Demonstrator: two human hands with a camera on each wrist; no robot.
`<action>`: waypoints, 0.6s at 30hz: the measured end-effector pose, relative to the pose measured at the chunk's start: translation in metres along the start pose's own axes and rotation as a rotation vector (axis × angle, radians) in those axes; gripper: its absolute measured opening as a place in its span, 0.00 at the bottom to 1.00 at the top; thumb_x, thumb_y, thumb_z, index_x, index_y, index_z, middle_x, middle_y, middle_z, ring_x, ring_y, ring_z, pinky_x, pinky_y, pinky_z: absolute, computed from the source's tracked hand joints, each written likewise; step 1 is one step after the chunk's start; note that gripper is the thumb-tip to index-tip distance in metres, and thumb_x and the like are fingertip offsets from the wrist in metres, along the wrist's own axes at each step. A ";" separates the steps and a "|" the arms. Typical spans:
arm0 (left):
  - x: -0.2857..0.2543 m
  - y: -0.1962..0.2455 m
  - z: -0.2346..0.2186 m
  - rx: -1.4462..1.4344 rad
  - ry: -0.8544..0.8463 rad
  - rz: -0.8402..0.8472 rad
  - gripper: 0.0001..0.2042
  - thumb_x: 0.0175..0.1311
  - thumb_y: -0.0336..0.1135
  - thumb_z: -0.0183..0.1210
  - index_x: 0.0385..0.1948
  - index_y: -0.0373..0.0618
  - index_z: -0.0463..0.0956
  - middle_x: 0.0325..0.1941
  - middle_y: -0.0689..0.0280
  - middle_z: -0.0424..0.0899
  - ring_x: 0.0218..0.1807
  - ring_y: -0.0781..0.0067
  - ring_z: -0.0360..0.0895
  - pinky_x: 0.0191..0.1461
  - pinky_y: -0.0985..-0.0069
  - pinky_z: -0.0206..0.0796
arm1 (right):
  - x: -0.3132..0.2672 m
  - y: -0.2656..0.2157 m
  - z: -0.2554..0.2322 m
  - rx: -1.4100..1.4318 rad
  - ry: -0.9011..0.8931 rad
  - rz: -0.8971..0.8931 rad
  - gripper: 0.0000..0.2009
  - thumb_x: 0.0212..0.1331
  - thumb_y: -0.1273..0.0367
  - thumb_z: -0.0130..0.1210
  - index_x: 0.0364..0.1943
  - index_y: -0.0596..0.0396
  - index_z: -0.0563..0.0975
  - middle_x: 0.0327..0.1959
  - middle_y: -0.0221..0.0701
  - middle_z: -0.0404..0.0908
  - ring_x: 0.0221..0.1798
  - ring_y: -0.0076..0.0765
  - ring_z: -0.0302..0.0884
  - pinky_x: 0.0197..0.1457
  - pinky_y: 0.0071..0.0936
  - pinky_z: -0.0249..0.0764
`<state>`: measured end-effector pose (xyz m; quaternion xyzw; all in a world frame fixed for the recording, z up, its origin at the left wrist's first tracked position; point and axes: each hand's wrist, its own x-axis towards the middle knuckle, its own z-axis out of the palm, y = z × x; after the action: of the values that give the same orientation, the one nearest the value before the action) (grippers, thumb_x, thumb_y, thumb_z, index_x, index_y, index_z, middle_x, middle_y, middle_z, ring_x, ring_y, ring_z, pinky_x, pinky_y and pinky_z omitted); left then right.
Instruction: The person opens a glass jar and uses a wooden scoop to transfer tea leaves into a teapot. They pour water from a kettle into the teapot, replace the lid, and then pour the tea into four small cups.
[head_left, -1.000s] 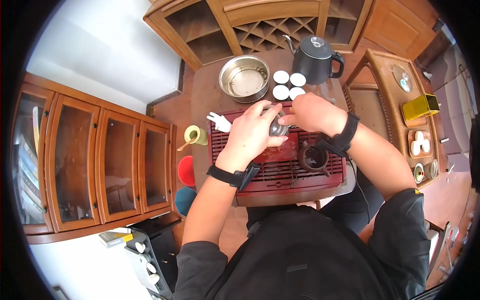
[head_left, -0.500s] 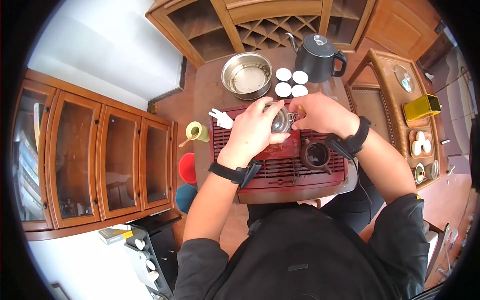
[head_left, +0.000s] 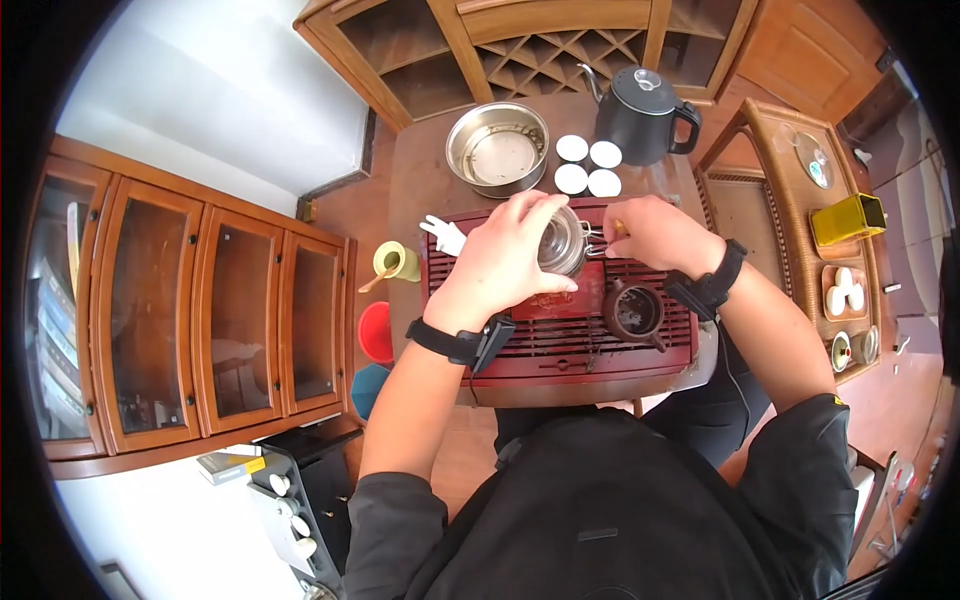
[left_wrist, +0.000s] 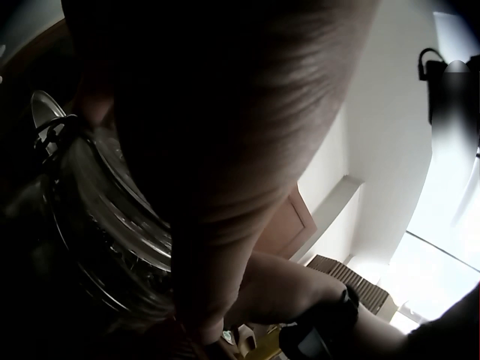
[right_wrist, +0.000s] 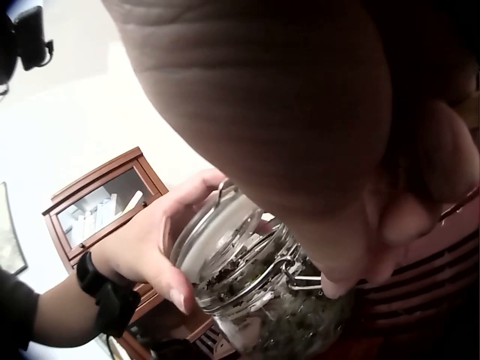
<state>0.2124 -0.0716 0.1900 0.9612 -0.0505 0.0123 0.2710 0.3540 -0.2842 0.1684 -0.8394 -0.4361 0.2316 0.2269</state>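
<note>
My left hand (head_left: 510,250) grips a clip-top glass jar (head_left: 563,245), fingers over its far side and thumb along its near side. In the right wrist view, dark green dried leaves show through the glass (right_wrist: 300,330), and the jar leans. My right hand (head_left: 655,232) has curled fingers, its fingertips at the jar's wire clasp (right_wrist: 304,283). A small yellowish-brown piece (head_left: 620,228) shows among those fingers; I cannot tell what it is. Below the jar lies a red slatted tea tray (head_left: 560,370). A brown teapot (head_left: 636,312), lidless, stands on it, near my right wrist.
Behind the tray stand a steel pot (head_left: 498,150), several white cups (head_left: 572,179) and a black gooseneck kettle (head_left: 645,115). A white hand-shaped figure (head_left: 443,236) sits at the tray's left corner, with a green holder (head_left: 400,263) beside it. A wicker shelf (head_left: 790,230) stands at right.
My right hand has drawn away to the right from the jar's top, so the wire clasp and more of the jar show. The left hand keeps its grip on the jar.
</note>
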 end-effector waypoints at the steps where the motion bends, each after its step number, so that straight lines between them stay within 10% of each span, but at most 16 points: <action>1: -0.001 0.001 -0.002 -0.042 0.027 -0.005 0.48 0.41 0.43 0.81 0.70 0.51 0.65 0.68 0.54 0.71 0.67 0.49 0.73 0.69 0.59 0.69 | 0.001 -0.001 0.001 -0.005 0.004 -0.015 0.11 0.53 0.68 0.70 0.36 0.56 0.81 0.32 0.40 0.84 0.40 0.50 0.83 0.45 0.42 0.76; 9: -0.022 -0.033 0.004 -0.582 0.264 0.040 0.55 0.41 0.29 0.80 0.76 0.44 0.54 0.71 0.55 0.67 0.72 0.58 0.67 0.75 0.64 0.61 | -0.010 -0.020 -0.018 -0.051 0.225 -0.013 0.12 0.70 0.65 0.54 0.43 0.63 0.78 0.47 0.48 0.78 0.51 0.58 0.78 0.56 0.44 0.74; 18: -0.046 -0.037 0.015 -1.064 0.390 -0.081 0.59 0.39 0.24 0.81 0.78 0.47 0.52 0.72 0.59 0.62 0.74 0.61 0.63 0.72 0.63 0.66 | -0.042 -0.087 -0.062 0.281 0.487 -0.155 0.18 0.77 0.58 0.49 0.37 0.61 0.79 0.38 0.42 0.77 0.43 0.47 0.77 0.51 0.37 0.73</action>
<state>0.1700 -0.0440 0.1559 0.6731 0.0382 0.1521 0.7227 0.3146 -0.2855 0.2761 -0.7949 -0.3953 0.0635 0.4558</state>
